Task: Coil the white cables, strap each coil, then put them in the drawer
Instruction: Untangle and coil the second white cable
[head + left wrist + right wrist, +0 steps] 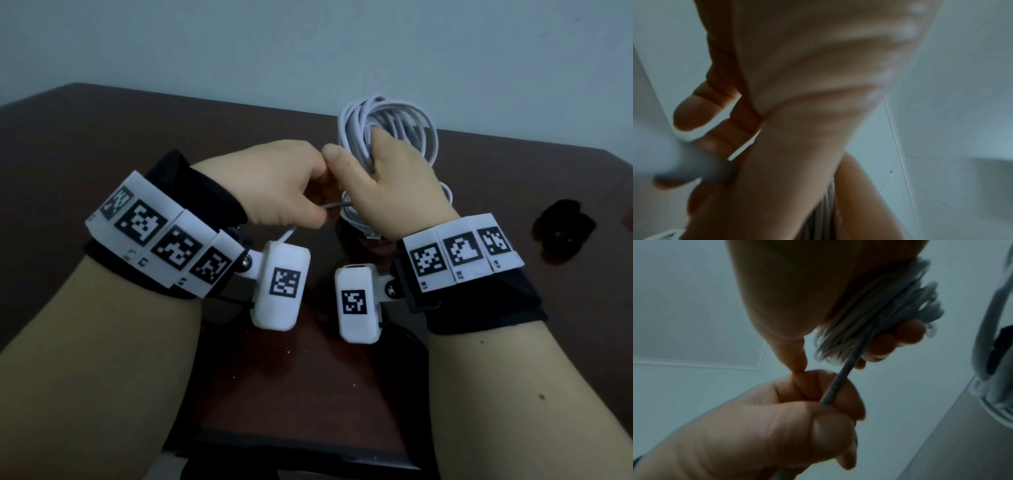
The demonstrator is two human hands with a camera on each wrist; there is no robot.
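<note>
My right hand [400,185] grips a coil of white cable [404,120] and holds it upright above the dark brown table [102,137]. Its fingers are wrapped round the bundle, and loops stand out above them. My left hand [284,185] is right beside it, thumb to thumb. It pinches a loose strand [337,205] that runs out of the coil. The right wrist view shows the coil [879,318] in the right hand's fingers and the strand [838,386] passing into the left fist [777,426]. The left wrist view shows mostly my left palm [807,97], blurred. No drawer is in view.
A black strap-like object [563,231] lies on the table to the right of my right wrist. The table's front edge [291,452] runs below my forearms. A plain pale wall stands behind the table.
</note>
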